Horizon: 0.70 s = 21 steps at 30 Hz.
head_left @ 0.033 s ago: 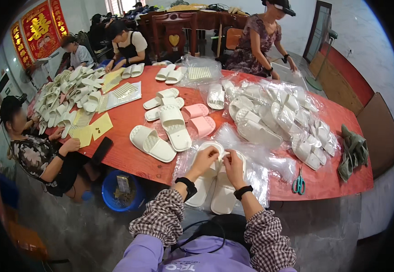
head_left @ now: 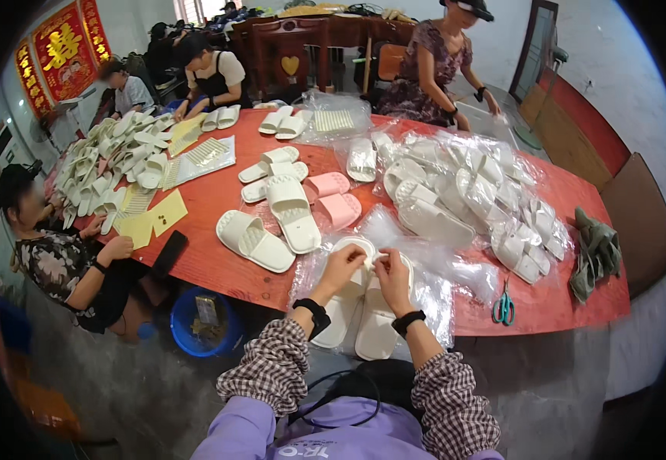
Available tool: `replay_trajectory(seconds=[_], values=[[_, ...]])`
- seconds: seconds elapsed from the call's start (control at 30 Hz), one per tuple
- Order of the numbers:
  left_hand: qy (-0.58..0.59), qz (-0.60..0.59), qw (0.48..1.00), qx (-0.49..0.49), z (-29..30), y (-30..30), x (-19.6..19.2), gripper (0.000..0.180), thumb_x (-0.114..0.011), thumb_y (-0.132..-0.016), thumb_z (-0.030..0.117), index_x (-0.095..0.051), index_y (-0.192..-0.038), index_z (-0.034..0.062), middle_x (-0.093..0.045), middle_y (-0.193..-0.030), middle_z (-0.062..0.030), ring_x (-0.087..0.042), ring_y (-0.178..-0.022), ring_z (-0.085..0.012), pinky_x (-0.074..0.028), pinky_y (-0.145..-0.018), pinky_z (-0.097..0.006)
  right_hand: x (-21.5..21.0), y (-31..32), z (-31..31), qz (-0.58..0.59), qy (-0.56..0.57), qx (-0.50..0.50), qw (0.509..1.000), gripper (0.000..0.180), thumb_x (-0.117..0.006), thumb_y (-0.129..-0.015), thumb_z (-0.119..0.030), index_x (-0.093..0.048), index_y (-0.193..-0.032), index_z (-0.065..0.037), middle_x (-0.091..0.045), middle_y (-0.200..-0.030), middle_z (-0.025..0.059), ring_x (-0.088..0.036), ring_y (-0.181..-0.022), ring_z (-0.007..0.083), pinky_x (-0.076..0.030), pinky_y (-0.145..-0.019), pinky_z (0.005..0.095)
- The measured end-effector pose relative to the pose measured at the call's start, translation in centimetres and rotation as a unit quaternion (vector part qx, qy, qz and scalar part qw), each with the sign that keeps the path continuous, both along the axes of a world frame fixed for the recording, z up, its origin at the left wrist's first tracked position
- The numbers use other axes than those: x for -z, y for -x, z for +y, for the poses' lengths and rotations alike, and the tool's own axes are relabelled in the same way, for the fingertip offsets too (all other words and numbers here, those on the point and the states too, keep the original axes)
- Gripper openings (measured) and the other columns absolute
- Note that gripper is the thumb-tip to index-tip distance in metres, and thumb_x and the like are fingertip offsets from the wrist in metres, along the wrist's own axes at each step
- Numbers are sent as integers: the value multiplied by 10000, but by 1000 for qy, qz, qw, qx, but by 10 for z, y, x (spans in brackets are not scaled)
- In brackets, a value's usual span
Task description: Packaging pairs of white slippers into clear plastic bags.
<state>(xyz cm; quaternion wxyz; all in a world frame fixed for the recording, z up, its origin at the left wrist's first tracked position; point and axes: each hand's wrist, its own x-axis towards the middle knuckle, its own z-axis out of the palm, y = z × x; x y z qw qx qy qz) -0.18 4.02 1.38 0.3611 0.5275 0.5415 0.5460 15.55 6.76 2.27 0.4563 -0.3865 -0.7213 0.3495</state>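
Observation:
A pair of white slippers lies side by side in front of me, the left slipper point(head_left: 339, 320) and the right slipper point(head_left: 376, 336) on clear plastic bags point(head_left: 434, 310). Above their straps, at the far ends, my left hand point(head_left: 343, 268) has its fingers pinched together. Close beside it, my right hand point(head_left: 392, 277) is pinched in the same way, fingertips facing the left ones. Whatever sits between the fingers is too small and hidden to name. Both hands cover part of the slippers' straps.
Loose white slippers point(head_left: 253, 241) and pink slippers point(head_left: 337, 208) lie left of the bags on the red table point(head_left: 248, 285). Bagged slippers point(head_left: 432, 211) pile up at right, near teal-handled scissors point(head_left: 504, 308) and a green cloth point(head_left: 595, 257). A blue bucket point(head_left: 182, 337) stands below. Several people sit or stand around.

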Motion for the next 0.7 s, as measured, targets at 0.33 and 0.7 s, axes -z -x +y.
replay_trajectory(seconds=[0.33,0.7], values=[[-21,20,1000,10,0,8,11,129,-616,-884,93,-661,-947,-11,-646,-816,-39,-569,-730,-93,-460,-658,-240,11,4,1,203,198,-52,958,91,-604,-887,-19,-572,-964,16,-643,-906,78,-663,-816,151,-548,-750,258],[-22,93,995,25,-10,6,2,121,-618,-872,92,-644,-917,-17,-626,-807,-49,-555,-715,-109,-447,-636,-254,6,3,-4,156,210,-59,963,79,-626,-872,-31,-592,-932,9,-645,-857,44,-636,-793,103,-530,-736,237]])
